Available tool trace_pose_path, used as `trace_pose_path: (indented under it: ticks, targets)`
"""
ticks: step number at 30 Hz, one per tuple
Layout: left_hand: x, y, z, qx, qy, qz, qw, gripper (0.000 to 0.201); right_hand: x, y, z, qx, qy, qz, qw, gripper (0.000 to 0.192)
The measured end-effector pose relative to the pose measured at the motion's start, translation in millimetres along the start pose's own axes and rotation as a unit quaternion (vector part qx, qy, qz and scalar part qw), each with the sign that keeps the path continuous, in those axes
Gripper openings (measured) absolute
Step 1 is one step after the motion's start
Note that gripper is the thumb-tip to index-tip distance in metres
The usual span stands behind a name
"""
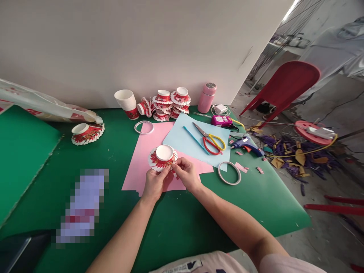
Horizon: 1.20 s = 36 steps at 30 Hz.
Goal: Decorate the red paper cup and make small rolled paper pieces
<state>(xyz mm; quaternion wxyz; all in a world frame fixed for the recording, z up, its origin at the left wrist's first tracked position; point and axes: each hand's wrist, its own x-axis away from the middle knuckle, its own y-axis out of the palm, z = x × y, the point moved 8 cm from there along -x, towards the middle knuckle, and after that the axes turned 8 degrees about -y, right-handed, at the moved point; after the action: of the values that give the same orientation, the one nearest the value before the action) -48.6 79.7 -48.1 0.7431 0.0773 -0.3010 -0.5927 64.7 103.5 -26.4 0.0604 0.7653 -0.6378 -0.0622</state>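
A red and white paper cup (164,152), its wall cut into strips that fan outward, stands base up over a pink paper sheet (139,159). At its near left side, my left hand (155,183) pinches the fringed edge between thumb and fingers. My right hand (186,172) grips strips at the near right edge, fingertips close to the left thumb. Behind lies a light blue sheet (179,132) bearing scissors (209,136) with red and yellow handles and a blue pencil-like stick (196,140). Fingers partly hide the strips.
Along the wall stand stacked plain cups (125,100), several fringed cups (163,102) and a pink bottle (207,98). A glue gun (248,146), tape rolls (229,173) and a magenta box (222,121) lie right. Another fringed cup (87,133) sits left; a red chair (284,89) stands beyond.
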Motion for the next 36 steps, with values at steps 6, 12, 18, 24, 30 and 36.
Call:
trace_pose_path:
  ticks: [6, 12, 18, 24, 30, 36]
  targets:
    - [1, 0.4, -2, -0.027, -0.006, -0.006, 1.0, 0.031, 0, -5, 6, -0.001, -0.015, 0.021, 1.0, 0.031]
    - [1, 0.8, -1, -0.03, -0.002, -0.013, 0.999, 0.033, 0, -4, 10, -0.021, -0.027, 0.004, 0.999, 0.029]
    - [3, 4.0, 3, -0.018, 0.012, -0.022, 1.0, 0.031, 0, -2, 10, -0.031, -0.011, -0.002, 0.999, 0.03]
    - [6, 12.3, 9, 0.039, 0.007, -0.039, 0.998, 0.023, 2, -2, 2, -0.05, -0.002, -0.004, 0.999, 0.029]
    - [7, 17.4, 7, 0.047, -0.01, -0.059, 0.997, 0.021, 1, -2, 5, -0.062, 0.017, -0.011, 0.998, 0.031]
    - [7, 18.1, 1, 0.024, -0.03, -0.071, 0.997, 0.023, 1, -1, 8, -0.1, 0.032, -0.002, 0.994, 0.03]
